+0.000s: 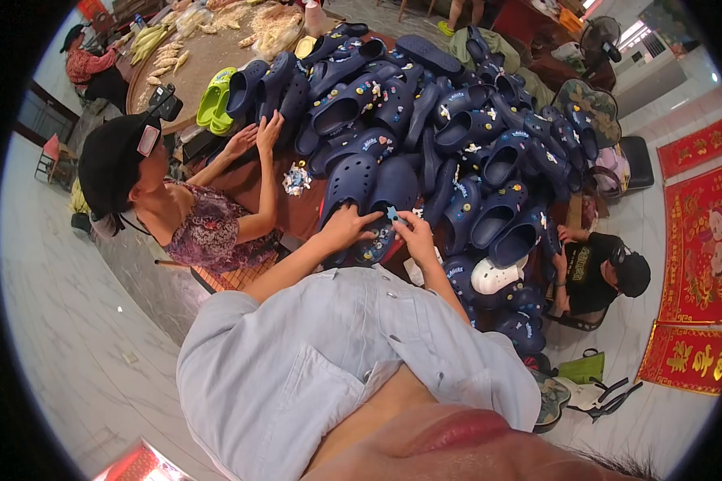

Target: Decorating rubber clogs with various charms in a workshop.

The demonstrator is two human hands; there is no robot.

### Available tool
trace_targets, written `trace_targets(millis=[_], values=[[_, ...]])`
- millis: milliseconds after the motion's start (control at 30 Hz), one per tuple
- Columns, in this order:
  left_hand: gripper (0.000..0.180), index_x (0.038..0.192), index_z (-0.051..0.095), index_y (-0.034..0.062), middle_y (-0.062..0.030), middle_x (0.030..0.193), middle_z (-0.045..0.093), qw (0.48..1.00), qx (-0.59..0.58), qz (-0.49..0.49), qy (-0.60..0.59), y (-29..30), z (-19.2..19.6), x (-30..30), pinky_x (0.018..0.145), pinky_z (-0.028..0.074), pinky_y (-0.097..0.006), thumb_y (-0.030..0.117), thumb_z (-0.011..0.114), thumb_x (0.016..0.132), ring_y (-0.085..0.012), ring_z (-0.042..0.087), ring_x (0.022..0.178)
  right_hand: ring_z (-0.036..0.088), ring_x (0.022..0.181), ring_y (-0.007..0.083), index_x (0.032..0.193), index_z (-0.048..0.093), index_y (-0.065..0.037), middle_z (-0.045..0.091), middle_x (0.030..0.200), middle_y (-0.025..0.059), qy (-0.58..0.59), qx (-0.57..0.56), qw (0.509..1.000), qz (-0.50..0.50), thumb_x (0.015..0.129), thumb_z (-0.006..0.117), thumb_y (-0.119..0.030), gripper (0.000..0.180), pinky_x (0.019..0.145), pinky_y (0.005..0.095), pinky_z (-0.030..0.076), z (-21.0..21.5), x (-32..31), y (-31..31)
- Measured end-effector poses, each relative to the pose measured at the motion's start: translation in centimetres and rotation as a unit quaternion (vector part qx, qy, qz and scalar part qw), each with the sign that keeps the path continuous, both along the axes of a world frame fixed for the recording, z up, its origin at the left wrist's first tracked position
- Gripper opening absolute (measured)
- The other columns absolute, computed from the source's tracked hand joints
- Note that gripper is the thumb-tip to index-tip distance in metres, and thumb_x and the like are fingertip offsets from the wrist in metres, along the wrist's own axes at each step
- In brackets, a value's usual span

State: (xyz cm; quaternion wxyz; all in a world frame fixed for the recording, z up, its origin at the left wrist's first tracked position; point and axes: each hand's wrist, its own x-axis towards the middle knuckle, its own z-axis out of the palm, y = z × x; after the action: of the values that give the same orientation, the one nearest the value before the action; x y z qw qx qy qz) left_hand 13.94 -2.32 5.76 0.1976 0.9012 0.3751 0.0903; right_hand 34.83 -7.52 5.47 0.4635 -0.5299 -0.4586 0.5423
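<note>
A pair of navy foam clogs with holes lies before me, the left clog [349, 178] beside the right clog [395, 184]. My left hand [347, 228] grips the left clog at its opening, some fingertips hidden inside, while its index finger stretches across to the right clog. Between thumb and finger, my right hand [415, 236] pinches a small light-blue star-shaped charm [391, 213] over the right clog's opening. To the left of the pair is a small pile of colourful charms [297, 179] on the brown table.
A heap of navy clogs [393, 100], many with charms, covers the table beyond. A white clog [496, 276] lies right of me. Co-workers sit at my left [192, 192] and right [606, 272]. Lime-green clogs [215, 103] stand near a round table [225, 48] holding vegetables.
</note>
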Motion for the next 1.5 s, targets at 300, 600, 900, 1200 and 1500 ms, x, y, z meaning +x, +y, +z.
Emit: trace_targets(millis=[300, 600, 900, 1200, 1500], values=[[0.031, 0.107, 0.064, 0.0143, -0.0204, 0.086, 0.058, 0.994, 0.078, 0.074, -0.027, 0.4, -3.6, 1.2, 0.070, 0.048, -0.045, 0.027, 0.066, 0.078, -0.0375, 0.058, 0.088, 0.052, 0.061, 0.0046, 0.109, 0.064, -0.002, 0.062, 0.075, 0.0011, 0.001, -0.006, 0.998, -0.066, 0.089, 0.061, -0.013, 0.023, 0.056, 0.0185, 0.040, 0.5, 0.5, 0.6], [0.028, 0.102, 0.062, 0.0163, -0.0177, 0.084, 0.056, 0.984, 0.123, 0.090, -0.093, 0.3, -4.6, 1.2, 0.066, 0.048, -0.045, 0.020, 0.065, 0.075, -0.0365, 0.058, 0.084, 0.064, 0.082, 0.0259, 0.109, 0.067, -0.002, 0.067, 0.092, 0.0164, -0.248, 0.098, 0.945, -0.190, 0.085, 0.058, -0.009, 0.026, 0.077, 0.0329, 0.047, -0.7, 3.4, 3.4], [0.028, 0.102, 0.062, 0.0164, -0.0174, 0.083, 0.056, 0.982, 0.131, 0.091, -0.099, 0.2, -4.5, 1.3, 0.066, 0.048, -0.044, 0.019, 0.066, 0.075, -0.0363, 0.058, 0.083, 0.060, 0.081, 0.0351, 0.108, 0.066, -0.003, 0.061, 0.086, 0.0162, -0.385, 0.174, 0.892, -0.162, 0.088, 0.057, -0.013, 0.024, 0.074, 0.0403, 0.048, -2.3, 2.9, 7.5], [0.029, 0.103, 0.065, 0.0172, -0.0186, 0.085, 0.057, 0.983, 0.120, 0.099, -0.101, 0.1, -4.7, 1.3, 0.068, 0.048, -0.045, 0.019, 0.066, 0.074, -0.0373, 0.058, 0.085, 0.060, 0.084, 0.0304, 0.100, 0.067, -0.005, 0.058, 0.087, 0.0112, -0.488, 0.228, 0.835, -0.117, 0.087, 0.061, -0.016, 0.018, 0.073, 0.0401, 0.049, -2.9, 1.5, 7.7], [0.025, 0.101, 0.066, 0.0167, -0.0177, 0.080, 0.056, 0.980, 0.132, 0.102, -0.110, 0.2, -4.6, 1.4, 0.067, 0.048, -0.044, 0.019, 0.065, 0.076, -0.0358, 0.058, 0.082, 0.056, 0.090, 0.0278, 0.107, 0.066, -0.006, 0.057, 0.090, 0.0096, -0.503, 0.227, 0.827, -0.113, 0.086, 0.063, -0.017, 0.024, 0.076, 0.0388, 0.049, -2.7, 1.3, 6.5]])
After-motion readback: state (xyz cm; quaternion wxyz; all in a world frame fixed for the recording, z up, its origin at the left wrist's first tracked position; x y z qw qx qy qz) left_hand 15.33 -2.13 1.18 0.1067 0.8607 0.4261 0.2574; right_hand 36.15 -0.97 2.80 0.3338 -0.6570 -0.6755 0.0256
